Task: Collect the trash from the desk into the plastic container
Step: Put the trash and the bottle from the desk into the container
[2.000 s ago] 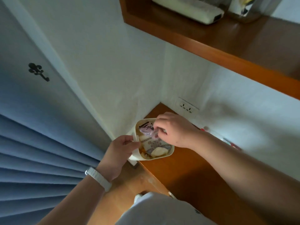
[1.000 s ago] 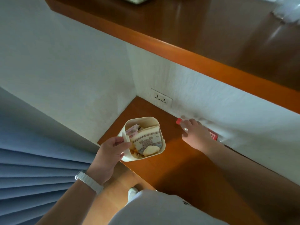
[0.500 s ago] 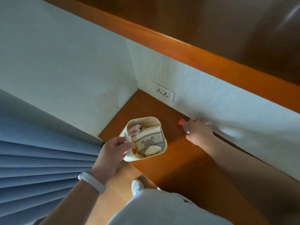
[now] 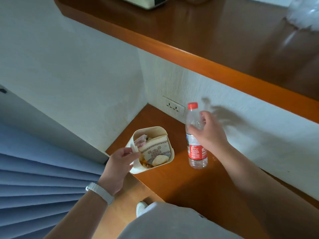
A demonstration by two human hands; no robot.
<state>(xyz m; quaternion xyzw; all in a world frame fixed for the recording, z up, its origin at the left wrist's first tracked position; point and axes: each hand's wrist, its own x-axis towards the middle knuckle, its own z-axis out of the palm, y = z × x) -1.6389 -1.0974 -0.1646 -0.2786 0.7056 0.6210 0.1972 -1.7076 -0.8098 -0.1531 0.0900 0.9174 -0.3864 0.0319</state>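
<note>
A cream plastic container (image 4: 165, 135) sits at the left corner of the brown desk (image 4: 198, 183), filled with wrappers and a printed paper pack (image 4: 155, 151). My left hand (image 4: 119, 166) grips the container's near-left rim. A clear plastic bottle (image 4: 196, 145) with a red cap and red label is upright just right of the container, its base at or just above the desk. My right hand (image 4: 209, 133) grips the bottle around its upper half.
A wall socket (image 4: 173, 106) is on the white wall behind the bottle. An overhanging wooden shelf (image 4: 207, 54) runs above the desk. A blue pleated curtain (image 4: 39, 173) hangs at the left. My white shoe (image 4: 141, 207) shows on the wooden floor below.
My right hand left the container, reached to the wall, took the lying bottle and brought it upright beside the container. My left hand has kept its hold on the rim.
</note>
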